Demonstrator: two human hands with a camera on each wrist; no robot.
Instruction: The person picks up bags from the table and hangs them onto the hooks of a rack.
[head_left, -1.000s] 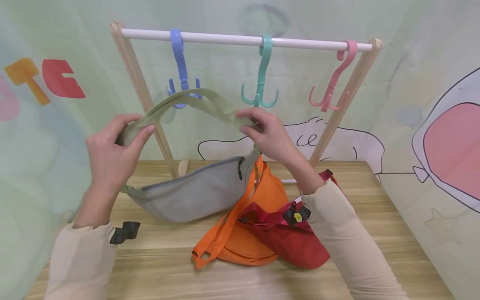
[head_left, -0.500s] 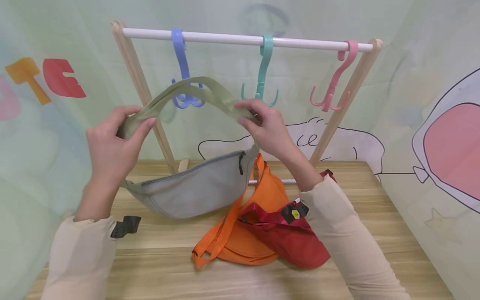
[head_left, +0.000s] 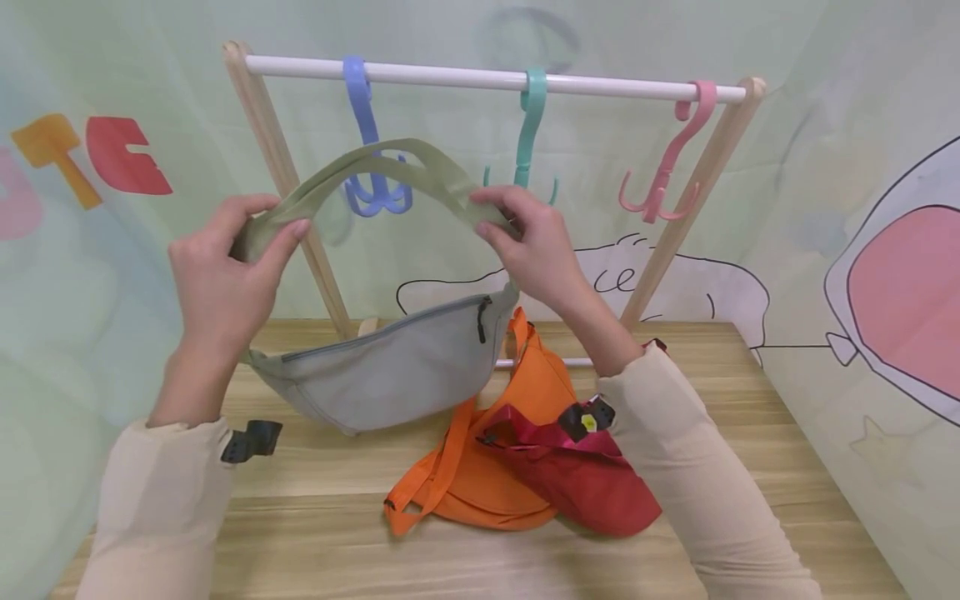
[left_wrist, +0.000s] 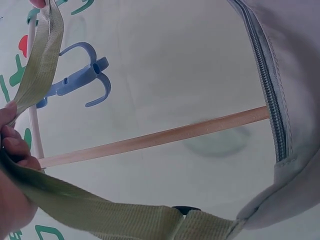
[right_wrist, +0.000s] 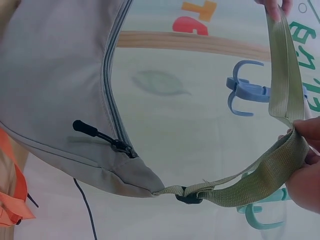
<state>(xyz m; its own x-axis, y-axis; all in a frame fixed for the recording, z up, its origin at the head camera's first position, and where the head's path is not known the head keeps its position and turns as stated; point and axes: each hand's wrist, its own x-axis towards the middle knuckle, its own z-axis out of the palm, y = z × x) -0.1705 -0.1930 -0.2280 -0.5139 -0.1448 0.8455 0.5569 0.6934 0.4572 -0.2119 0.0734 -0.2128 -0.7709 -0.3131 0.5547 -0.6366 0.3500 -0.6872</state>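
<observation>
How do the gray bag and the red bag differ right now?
Color: the gray bag is pale gray with a green strap; the red bag is deep red.
Support: the left hand and right hand hold the gray bag up by its strap; the red bag lies partly over the orange bag.
Shape: the gray bag is spread wide; the red bag is crumpled.
Both are fabric bags, and neither hangs on a hook.

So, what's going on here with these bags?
Someone's left hand and right hand grip the green strap of a grey bag, which hangs below it. Behind, a blue hook, a green hook and a pink hook hang from a white rail; the strap isn't on any. On the wooden table, a red bag partly covers an orange bag.
</observation>
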